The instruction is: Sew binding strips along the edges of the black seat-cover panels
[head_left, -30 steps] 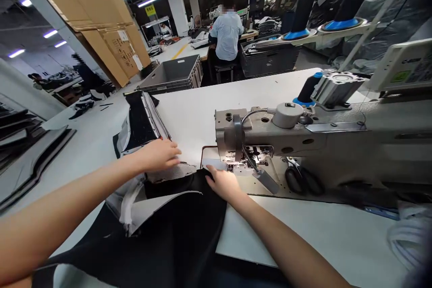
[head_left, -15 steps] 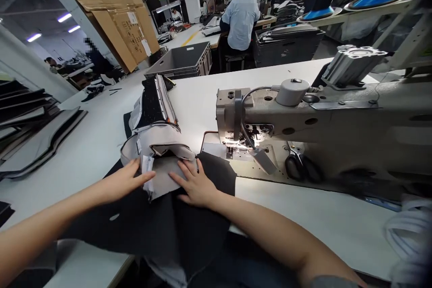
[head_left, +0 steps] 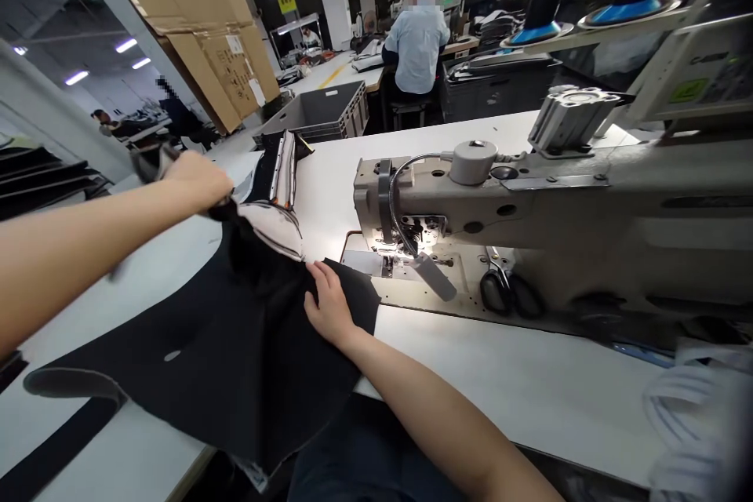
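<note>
A large black fabric piece (head_left: 194,345) with a small pale oval spot spreads over the table and drapes off its front edge. My left hand (head_left: 197,179), raised at its upper left, is closed on dark fabric, slightly blurred; the fingertips are hidden. My right hand (head_left: 330,307) lies on the black fabric near its right part, fingers stretched out toward the seam and thumb apart. Just beyond, a light grey padded section (head_left: 274,227) with dark edging bulges up. Behind it rests a stitched black-and-white bundle (head_left: 285,169).
To the right stands a sewing machine (head_left: 435,200) with its lamp (head_left: 434,276) lit over the needle area. Black-handled scissors (head_left: 506,286) lie on its bed. A grey crate (head_left: 329,110) and a seated person (head_left: 416,47) are behind the table. Dark panels (head_left: 47,184) are stacked at left.
My left hand has risen up and left with dark fabric, folding the black piece over the light grey lining. My right hand has slid slightly down onto the black side. The view has turned slightly right.
</note>
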Available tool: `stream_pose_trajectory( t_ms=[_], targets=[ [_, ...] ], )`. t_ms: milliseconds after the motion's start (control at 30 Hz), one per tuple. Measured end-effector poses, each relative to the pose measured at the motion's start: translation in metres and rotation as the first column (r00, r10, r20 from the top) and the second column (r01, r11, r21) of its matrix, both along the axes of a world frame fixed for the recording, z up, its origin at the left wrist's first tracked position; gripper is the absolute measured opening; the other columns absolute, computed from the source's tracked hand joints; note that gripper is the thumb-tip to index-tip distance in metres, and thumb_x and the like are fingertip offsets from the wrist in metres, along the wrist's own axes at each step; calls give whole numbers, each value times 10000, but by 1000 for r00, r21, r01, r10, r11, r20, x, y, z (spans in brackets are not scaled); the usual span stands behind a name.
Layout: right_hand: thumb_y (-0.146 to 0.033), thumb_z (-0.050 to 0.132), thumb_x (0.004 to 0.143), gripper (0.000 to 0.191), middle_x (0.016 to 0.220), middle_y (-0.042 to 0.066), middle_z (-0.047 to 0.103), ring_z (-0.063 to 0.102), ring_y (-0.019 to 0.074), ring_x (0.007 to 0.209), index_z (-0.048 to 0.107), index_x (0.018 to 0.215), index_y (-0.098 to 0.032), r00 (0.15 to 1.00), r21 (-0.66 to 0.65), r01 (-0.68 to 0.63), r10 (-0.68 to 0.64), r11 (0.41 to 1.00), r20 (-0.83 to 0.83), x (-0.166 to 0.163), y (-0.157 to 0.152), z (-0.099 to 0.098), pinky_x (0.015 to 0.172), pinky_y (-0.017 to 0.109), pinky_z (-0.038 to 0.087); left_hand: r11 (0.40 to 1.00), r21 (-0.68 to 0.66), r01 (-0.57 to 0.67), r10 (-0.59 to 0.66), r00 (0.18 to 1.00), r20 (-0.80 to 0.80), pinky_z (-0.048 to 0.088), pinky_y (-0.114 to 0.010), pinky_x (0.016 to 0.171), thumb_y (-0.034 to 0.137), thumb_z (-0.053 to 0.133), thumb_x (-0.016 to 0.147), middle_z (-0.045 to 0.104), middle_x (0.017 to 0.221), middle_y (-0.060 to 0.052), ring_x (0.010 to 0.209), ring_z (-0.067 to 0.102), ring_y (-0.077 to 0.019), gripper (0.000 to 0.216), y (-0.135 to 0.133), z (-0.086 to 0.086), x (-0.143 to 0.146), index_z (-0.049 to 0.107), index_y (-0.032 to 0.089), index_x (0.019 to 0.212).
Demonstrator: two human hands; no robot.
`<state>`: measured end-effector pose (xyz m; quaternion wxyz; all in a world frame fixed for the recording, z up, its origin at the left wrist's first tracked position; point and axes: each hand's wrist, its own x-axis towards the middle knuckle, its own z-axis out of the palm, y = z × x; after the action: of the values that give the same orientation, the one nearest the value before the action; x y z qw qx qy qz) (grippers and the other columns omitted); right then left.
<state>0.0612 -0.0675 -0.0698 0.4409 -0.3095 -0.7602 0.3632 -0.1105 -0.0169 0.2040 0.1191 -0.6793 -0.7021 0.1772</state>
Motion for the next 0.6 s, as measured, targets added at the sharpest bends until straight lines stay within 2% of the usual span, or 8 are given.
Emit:
stream_pose_trajectory(
  t_ms=[67,133,200,267,333,400,500,600],
  targets=[
    [-230,492,849,566,1381,129,424,361,227,1322,369,1400,-187,993,-34,58,-61,998,-99,-1,3,-1,1114,406,332,1000,-11,3,-3,1000,-20,327,-456,938,7,306,739,595,677,-60,1099,535,-280,267,-4,3,16,493,46,552],
    [-284,558,822,674,1407,140,386,325,260,1346,295,1435,-189,983,-84,104,-115,991,-141,-2,3,-2,1117,443,319,998,-53,33,-31,999,39,349,-367,908,70,367,719,580,686,-21,1000,569,-219,190,-15,-19,34,535,76,630],
    [-300,583,801,781,1442,162,332,293,280,1366,199,1469,-170,968,-145,169,-192,975,-165,0,6,-4,1117,461,314,992,-93,86,-66,978,198,384,-271,793,107,381,684,564,665,1,804,571,-151,168,-28,-60,48,545,128,657],
    [-268,519,831,747,1430,187,351,322,272,1354,168,1476,-131,948,-177,230,-261,957,-183,7,14,-8,1104,461,332,977,-153,151,-79,914,399,381,-250,656,144,382,651,514,591,2,633,521,-138,114,-37,-106,54,473,163,585],
    [-213,448,854,603,1363,167,462,418,246,1295,304,1435,-133,949,-149,228,-254,962,-188,21,26,-11,1082,434,369,962,-177,209,-74,822,565,367,-244,578,163,333,634,457,551,7,551,460,-131,91,-42,-146,53,406,182,582],
    [-191,455,853,459,1284,105,567,505,221,1221,507,1308,-186,973,-71,150,-160,986,-165,40,38,-12,1066,397,394,950,-172,260,-66,707,704,366,-243,553,191,287,635,408,548,5,536,418,-131,76,-43,-174,45,354,191,599],
    [-223,543,833,303,1176,45,649,573,208,1124,659,1112,-238,999,-20,4,-5,1000,-39,62,51,-9,1034,353,416,930,-174,325,-30,537,843,370,-248,554,256,282,631,390,572,-2,557,393,-131,89,-41,-194,26,338,189,610],
    [-298,558,853,179,960,62,691,614,219,957,699,927,-215,994,-76,-62,69,995,90,62,58,-2,918,338,457,909,-228,348,53,448,893,312,-246,478,300,310,609,365,532,3,505,345,-120,139,-32,-197,3,379,182,583]
  ],
)
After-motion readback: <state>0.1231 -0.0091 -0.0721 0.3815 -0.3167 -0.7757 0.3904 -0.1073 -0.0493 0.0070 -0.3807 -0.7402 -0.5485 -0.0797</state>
